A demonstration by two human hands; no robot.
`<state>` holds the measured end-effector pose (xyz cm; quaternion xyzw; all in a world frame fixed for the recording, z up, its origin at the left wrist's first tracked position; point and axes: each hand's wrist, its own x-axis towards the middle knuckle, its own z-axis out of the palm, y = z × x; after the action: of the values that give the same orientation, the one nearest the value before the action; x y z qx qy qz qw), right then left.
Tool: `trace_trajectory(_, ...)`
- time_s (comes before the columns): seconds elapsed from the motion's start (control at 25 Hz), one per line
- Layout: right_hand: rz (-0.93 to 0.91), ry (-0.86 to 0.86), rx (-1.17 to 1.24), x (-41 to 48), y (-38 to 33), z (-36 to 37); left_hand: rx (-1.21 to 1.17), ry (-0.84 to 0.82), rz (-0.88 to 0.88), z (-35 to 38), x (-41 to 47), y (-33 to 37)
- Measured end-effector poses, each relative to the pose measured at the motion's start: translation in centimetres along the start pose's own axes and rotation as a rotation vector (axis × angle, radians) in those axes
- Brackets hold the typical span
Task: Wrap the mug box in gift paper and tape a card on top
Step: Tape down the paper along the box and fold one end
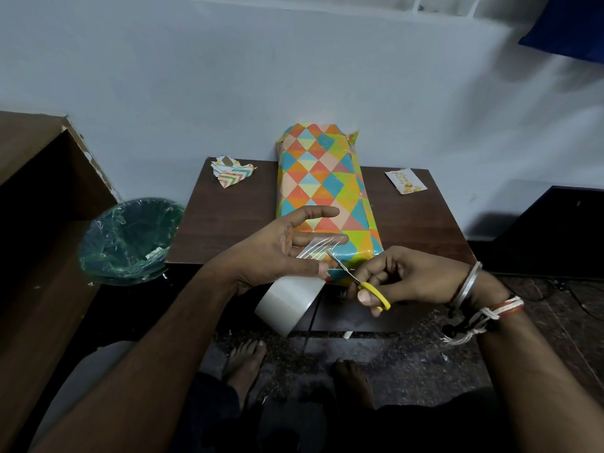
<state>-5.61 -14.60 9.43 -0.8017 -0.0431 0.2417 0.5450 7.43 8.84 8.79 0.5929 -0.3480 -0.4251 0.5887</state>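
Observation:
The box (322, 188), wrapped in paper with bright triangles, lies lengthwise on the small dark wooden table (228, 220). In front of its near end my left hand (281, 248) has a pulled strip of clear tape (318, 248) stuck across its straight fingers. The tape roll (289, 304) hangs below that hand. My right hand (402, 279) grips yellow-handled scissors (362, 282), whose blades point at the strip. A small white card (405, 181) with gold print lies on the table to the right of the box.
Crumpled scraps of gift paper (232, 171) lie at the table's back left. A green bin with a plastic liner (130, 240) stands left of the table. Brown furniture (39, 197) is at the far left, a wall behind. My bare feet are on the floor below.

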Motion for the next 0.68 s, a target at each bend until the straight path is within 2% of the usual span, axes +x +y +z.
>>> trace_trajectory(0.68,-0.045,0.036,0.020,0.1,-0.4,0.1,-0.042,-0.037,0.013,-0.1,0.1,-0.2)
